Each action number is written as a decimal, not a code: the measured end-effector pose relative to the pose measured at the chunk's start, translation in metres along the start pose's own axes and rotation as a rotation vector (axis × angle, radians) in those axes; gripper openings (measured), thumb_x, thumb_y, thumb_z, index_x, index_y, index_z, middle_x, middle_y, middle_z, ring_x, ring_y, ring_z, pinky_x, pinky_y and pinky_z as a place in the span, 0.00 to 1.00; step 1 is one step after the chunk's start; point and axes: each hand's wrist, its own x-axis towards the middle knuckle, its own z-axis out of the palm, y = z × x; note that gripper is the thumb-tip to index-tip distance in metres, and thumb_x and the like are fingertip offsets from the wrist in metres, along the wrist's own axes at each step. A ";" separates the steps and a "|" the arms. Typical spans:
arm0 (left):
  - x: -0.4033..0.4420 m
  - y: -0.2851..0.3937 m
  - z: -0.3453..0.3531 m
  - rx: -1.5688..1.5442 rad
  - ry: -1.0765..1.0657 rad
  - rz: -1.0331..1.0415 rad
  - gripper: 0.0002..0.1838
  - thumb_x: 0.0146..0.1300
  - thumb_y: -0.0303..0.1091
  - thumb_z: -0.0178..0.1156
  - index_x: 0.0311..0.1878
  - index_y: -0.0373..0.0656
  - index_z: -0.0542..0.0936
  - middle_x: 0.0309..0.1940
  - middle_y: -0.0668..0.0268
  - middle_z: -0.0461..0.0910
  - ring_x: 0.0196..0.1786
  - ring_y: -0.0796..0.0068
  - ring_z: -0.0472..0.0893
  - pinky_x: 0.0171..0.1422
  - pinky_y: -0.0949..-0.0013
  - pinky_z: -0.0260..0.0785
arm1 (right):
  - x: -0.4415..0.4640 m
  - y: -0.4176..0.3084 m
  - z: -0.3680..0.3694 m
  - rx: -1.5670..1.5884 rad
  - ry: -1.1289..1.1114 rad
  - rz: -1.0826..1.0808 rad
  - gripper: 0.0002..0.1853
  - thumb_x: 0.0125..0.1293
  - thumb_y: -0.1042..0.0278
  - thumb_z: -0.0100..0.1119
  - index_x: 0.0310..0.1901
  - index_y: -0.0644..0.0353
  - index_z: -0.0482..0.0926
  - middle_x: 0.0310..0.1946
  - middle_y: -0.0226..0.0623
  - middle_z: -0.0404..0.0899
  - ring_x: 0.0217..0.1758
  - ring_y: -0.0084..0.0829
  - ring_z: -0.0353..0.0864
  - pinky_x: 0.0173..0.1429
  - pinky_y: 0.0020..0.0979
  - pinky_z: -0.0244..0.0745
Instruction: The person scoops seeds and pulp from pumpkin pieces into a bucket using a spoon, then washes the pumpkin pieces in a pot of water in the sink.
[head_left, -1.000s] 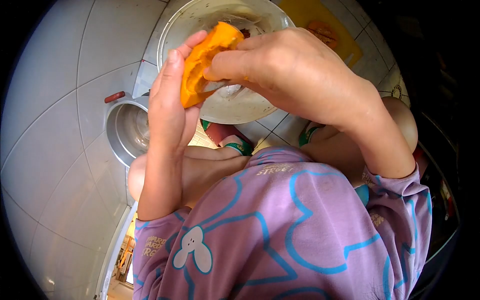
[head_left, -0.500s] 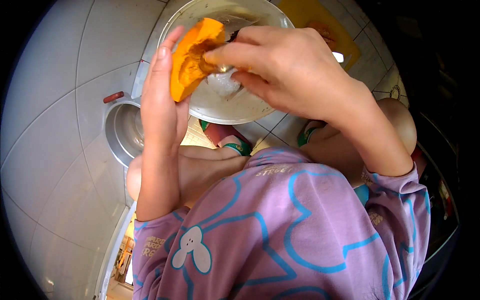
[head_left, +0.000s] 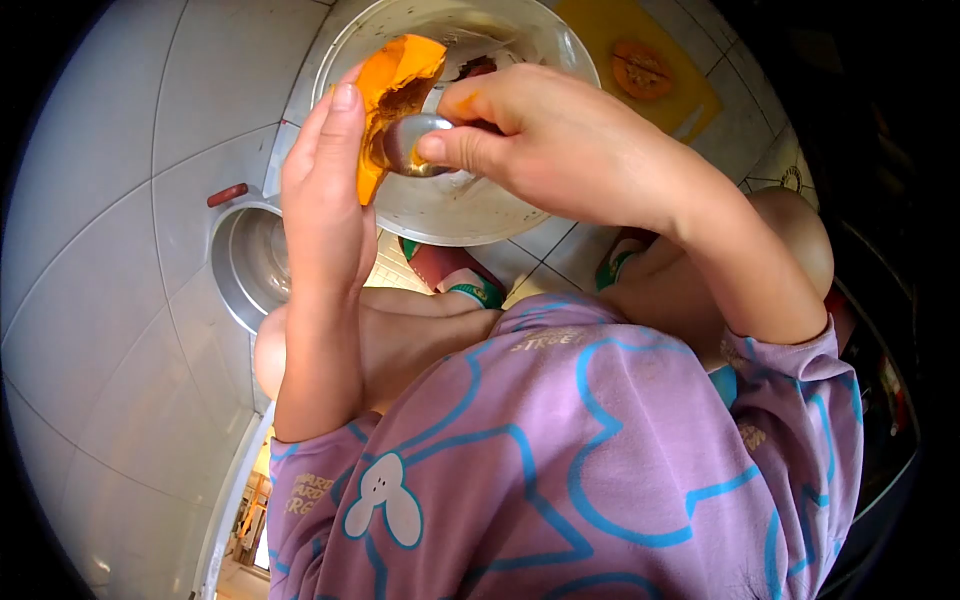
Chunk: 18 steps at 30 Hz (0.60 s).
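My left hand (head_left: 325, 170) is wrapped round a piece of orange pumpkin (head_left: 400, 65), its hollowed side turned to the right. In my right hand (head_left: 545, 140) is a metal spoon (head_left: 415, 145), gripped close to its bowl, and the bowl touches the pumpkin's hollow. Most of the spoon's handle is hidden by my fingers. A smear of orange pulp shows on the right hand. Both hands are above a large pale bin (head_left: 470, 235), which has scraps inside it.
A yellow cutting board (head_left: 695, 95) lies at the upper right with another cut pumpkin piece (head_left: 640, 70) on it. At the left, a metal pot (head_left: 228, 265) with a reddish handle stands by the tiled wall (head_left: 90, 230). My sandalled feet are below the bin.
The spoon bowl has come into clear view at the pumpkin's hollow as my right hand turned. The pumpkin has tilted to a more edge-on angle in my left hand.
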 end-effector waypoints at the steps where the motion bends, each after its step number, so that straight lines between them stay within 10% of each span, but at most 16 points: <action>1: 0.000 -0.001 -0.001 0.000 -0.002 0.000 0.22 0.74 0.41 0.50 0.62 0.34 0.71 0.56 0.60 0.76 0.58 0.70 0.74 0.65 0.65 0.66 | 0.001 -0.001 0.000 -0.005 -0.061 0.022 0.20 0.67 0.53 0.54 0.36 0.66 0.82 0.34 0.53 0.81 0.42 0.51 0.80 0.48 0.46 0.72; 18: 0.003 -0.007 0.000 0.297 0.035 0.063 0.24 0.73 0.43 0.56 0.62 0.31 0.75 0.53 0.59 0.80 0.55 0.76 0.77 0.61 0.73 0.68 | -0.005 -0.002 0.009 -0.379 0.091 -0.027 0.12 0.64 0.61 0.56 0.37 0.58 0.86 0.32 0.47 0.84 0.38 0.47 0.85 0.45 0.46 0.77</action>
